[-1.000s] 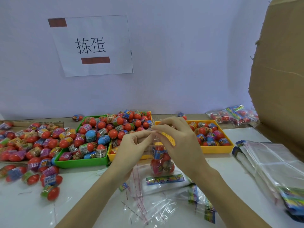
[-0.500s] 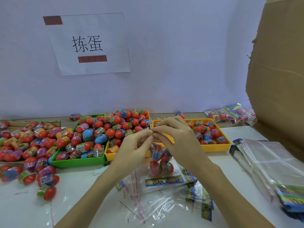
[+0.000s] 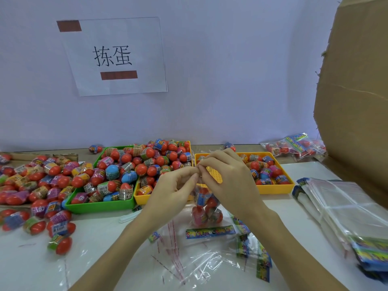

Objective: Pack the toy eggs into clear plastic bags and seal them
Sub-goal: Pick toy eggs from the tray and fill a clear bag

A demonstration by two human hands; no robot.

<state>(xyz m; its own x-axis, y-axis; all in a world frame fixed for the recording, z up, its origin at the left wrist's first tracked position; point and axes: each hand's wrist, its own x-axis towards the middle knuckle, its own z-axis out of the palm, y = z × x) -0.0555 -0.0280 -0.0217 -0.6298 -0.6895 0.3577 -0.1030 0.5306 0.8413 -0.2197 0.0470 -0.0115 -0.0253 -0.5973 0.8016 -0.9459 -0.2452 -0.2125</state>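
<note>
Left hand [image 3: 172, 192] and right hand [image 3: 227, 178] meet fingertip to fingertip, both pinching the top edge of a clear plastic bag of toy eggs [image 3: 204, 208] that hangs below them, its bottom at or just above the white tabletop [image 3: 109, 244]; contact unclear. Bag holds about four red-topped eggs with coloured wrappers; exact count hard to read through the film. Under the hands: a loose litter of empty clear bags with red-striped seal strips [image 3: 178, 259] and printed header cards, one card strip [image 3: 210, 232] lying flat just below the held bag. Behind the hands, three shallow plastic trays in a row, touching: green tray [image 3: 100, 205] left, heaped with eggs, two or three blue among the red; middle yellow tray [image 3: 140, 196], also heaped; right yellow tray [image 3: 275, 189], roughly a dozen eggs at its far right side, mesh floor bare near the hands. Left of the green tray, a loose spread of eggs [image 3: 35, 185] on the table, dozens, too many to count. Right edge: a stack of flat empty bags [image 3: 344, 211] with printed headers. Far right rear: a few filled, sealed bags [image 3: 294, 145] by a brown cardboard sheet [image 3: 357, 101] standing upright. Back wall is plain pale lilac with one white paper sign [image 3: 115, 57], two Chinese characters, fixed by two brown tape strips.
</note>
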